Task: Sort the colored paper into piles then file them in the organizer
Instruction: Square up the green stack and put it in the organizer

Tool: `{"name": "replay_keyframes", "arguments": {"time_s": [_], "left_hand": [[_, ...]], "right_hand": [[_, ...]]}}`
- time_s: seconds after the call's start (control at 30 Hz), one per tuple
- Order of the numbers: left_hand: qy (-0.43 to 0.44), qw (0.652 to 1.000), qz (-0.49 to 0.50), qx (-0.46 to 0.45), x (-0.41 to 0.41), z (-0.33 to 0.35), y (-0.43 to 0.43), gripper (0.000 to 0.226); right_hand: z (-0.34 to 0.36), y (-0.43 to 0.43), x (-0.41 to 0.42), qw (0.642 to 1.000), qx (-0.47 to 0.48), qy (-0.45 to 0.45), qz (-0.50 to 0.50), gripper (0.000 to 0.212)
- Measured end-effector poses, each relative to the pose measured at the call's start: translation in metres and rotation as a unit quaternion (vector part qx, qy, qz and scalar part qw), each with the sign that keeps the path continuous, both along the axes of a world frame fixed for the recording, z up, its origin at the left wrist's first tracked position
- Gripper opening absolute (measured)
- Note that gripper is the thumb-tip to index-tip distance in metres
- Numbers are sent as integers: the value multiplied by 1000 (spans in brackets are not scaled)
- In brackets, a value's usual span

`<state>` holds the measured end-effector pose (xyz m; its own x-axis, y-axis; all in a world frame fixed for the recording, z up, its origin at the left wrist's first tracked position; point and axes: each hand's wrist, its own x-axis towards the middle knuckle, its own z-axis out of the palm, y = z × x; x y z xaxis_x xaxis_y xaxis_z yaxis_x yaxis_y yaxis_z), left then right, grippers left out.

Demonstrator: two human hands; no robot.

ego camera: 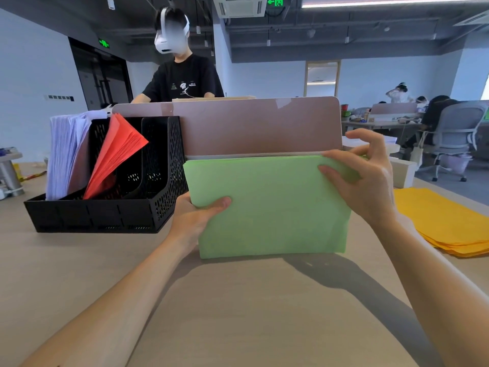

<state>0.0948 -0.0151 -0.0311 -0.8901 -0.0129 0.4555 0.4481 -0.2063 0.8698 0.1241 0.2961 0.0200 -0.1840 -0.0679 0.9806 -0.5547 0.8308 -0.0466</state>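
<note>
A green paper stack (267, 207) stands upright in the middle of the table (238, 313), its lower edge at the tabletop; whether it touches, I cannot tell. The left hand (193, 218) grips its lower left corner, thumb pressed on the front and the other fingers behind. The right hand (365, 178) pinches the upper right corner, with the thumb on the front, 1 finger along the top edge and the rest curled and raised.

Just left of the stack, close to the left hand, sits a black mesh organizer (105, 207). White paper (66, 154) stands in its leftmost compartment, and red paper (116, 154) leans rightward in the next one. On the right lies a yellow paper pile (444, 223), flat and slightly fanned, well apart from the organizer. The green stack stands between the 2.

Behind everything rises a pinkish desk divider (251, 125), and the green stack hides part of its base. Beyond it a person in a black T-shirt (182, 75) wears a white headset. A white box (402, 173) sits at the far right corner.

The table is pale beige with a matte finish. The room is an open office with a grey office chair (455, 133), more desks far right, an exposed dark ceiling and green exit signs (276, 1).
</note>
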Motion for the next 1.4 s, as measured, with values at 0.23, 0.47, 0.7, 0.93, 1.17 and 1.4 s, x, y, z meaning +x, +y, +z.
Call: {"name": "replay_keyframes", "arguments": {"time_s": [0.23,0.47,0.7,0.93,1.17,1.4], "left_hand": [[-1,1000,-2,-19,-3,-3,-2,31],[0,998,-19,-68,-3,-5,-8,37],[-8,989,-23,-146,-8,-10,-23,50],[-49,990,-84,-99,-11,20,-39,56],[-102,954,-129,-253,-11,80,-90,44],[-146,868,-155,-449,1,87,-79,27]], "right_hand": [[-6,1,2,960,-205,-119,147,67],[-44,10,-9,798,-270,-408,351,60],[-48,-1,-11,789,-277,-410,363,32],[-14,-1,-30,805,-290,-403,325,18],[30,-14,-55,838,-117,-462,265,13],[91,-74,-86,855,54,-478,194,4]]}}
